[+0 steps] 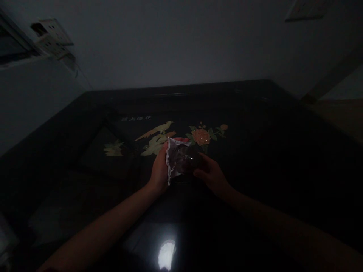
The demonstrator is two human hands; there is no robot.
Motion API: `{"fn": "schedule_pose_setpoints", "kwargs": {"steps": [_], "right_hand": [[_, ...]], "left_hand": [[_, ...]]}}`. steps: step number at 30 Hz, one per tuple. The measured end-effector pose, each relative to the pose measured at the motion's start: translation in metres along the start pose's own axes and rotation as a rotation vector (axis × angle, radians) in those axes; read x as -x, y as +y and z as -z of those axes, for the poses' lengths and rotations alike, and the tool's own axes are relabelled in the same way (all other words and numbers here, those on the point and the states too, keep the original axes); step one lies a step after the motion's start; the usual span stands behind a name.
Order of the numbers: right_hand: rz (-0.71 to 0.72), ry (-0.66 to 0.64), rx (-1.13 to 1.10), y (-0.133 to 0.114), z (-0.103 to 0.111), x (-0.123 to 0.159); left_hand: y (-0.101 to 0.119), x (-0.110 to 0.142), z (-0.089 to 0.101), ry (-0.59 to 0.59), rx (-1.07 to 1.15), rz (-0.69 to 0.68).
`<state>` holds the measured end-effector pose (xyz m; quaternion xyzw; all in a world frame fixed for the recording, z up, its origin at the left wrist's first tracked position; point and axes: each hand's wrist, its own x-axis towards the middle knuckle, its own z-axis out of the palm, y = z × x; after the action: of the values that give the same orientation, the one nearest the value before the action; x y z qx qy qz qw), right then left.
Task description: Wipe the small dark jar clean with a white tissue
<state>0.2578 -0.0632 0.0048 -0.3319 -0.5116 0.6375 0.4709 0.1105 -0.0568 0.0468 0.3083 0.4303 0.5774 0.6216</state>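
While the left hand (159,168) holds a pale, crinkled sheet (172,156) cupped in its palm, the right hand (212,173) grips a dark, rounded vessel (189,158) from its far end, thumb along the near side and the other fingers mostly lost in shadow. Vessel and sheet meet between the two hands, above the middle of the black table (252,117); whether the vessel presses firmly into the sheet cannot be told. Working well at this point likely calls for a steady but light squeeze, since a smooth curved wall could slip, and for the left palm to stay spread so the thin sheet backs the vessel evenly. The vessel's surface catches a soft glint, suggesting glass or clear plastic. The sheet's white border is wavy and ragged, bending stiffly to a point below; paper or cloth, the dimness hides which. Beneath, the glossy tabletop carries a pale bird (157,130) and a pinkish flower (201,136), with a blurred bright reflection (166,255) near the lower edge.
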Motion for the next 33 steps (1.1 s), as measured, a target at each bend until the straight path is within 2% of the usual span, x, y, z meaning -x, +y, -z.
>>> {"fn": "schedule_pose_setpoints", "kwargs": {"steps": [4,9,13,18,24,29,33], "right_hand": [[-0.016,0.018,-0.025,0.001,-0.001,0.0],[-0.019,0.044,0.004,0.002,-0.002,-0.001],[-0.081,-0.003,-0.033,0.004,-0.003,-0.001],[-0.047,0.024,-0.071,0.01,-0.002,-0.001],[0.019,-0.108,0.037,0.007,-0.002,-0.001],[-0.021,-0.052,0.064,0.003,-0.002,0.0],[-0.051,-0.098,0.047,0.005,-0.001,0.0]], "left_hand": [[-0.004,0.008,0.004,-0.121,-0.234,-0.17],[-0.003,0.011,0.008,-0.092,-0.395,-0.343],[-0.006,0.009,0.01,-0.079,-0.432,-0.422],[-0.012,0.007,0.014,-0.067,-0.453,-0.425],[-0.013,0.007,0.012,-0.057,-0.489,-0.424],[-0.014,0.01,0.011,-0.1,-0.454,-0.354],[-0.01,0.005,0.011,-0.107,-0.369,-0.233]]}}
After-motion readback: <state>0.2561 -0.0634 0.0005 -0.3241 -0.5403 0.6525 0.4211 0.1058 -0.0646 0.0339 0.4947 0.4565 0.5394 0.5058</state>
